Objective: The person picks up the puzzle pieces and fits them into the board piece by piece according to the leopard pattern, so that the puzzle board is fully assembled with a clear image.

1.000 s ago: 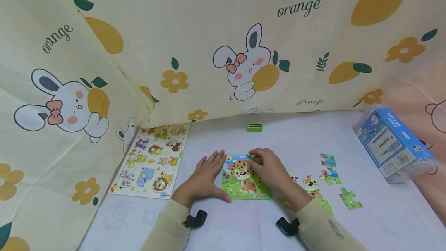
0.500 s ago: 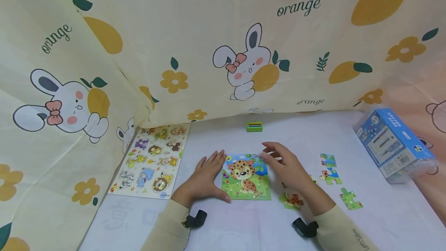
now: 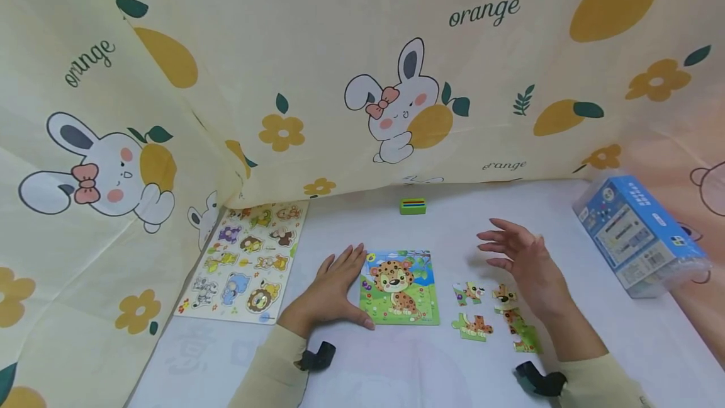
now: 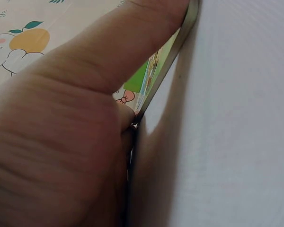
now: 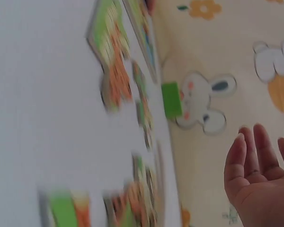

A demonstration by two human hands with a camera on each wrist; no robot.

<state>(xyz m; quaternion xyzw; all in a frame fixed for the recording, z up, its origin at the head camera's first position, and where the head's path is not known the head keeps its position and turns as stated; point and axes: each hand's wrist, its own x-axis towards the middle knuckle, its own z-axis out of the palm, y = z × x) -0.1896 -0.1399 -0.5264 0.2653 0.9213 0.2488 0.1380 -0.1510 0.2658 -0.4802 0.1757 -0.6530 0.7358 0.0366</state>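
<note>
My left hand [image 3: 331, 291] rests on the table with its fingers along the left side of a leopard jigsaw puzzle [image 3: 399, 288] and its thumb at the lower left corner. The left wrist view shows the thumb [image 4: 146, 33] against the puzzle's edge. To the right, my right hand [image 3: 532, 276] is raised over the table, fingers spread and relaxed, holding nothing. Loose jigsaw pieces lie below and left of it: one with a face part [image 3: 469, 293], one with an orange body [image 3: 474, 327], and a brown-and-green group [image 3: 523, 332]. The right hand and forearm hide other pieces.
A sheet of animal pictures [image 3: 249, 263] lies at the left. A small green block with coloured stripes [image 3: 413, 206] stands behind the puzzle. At the far right is a blue box in clear plastic [image 3: 640, 232]. A printed cloth [image 3: 317, 49] hangs behind the table.
My right hand has left the puzzle's upper right part and swung right and up, above the loose pieces, its fingers spreading. The left hand stays where it was.
</note>
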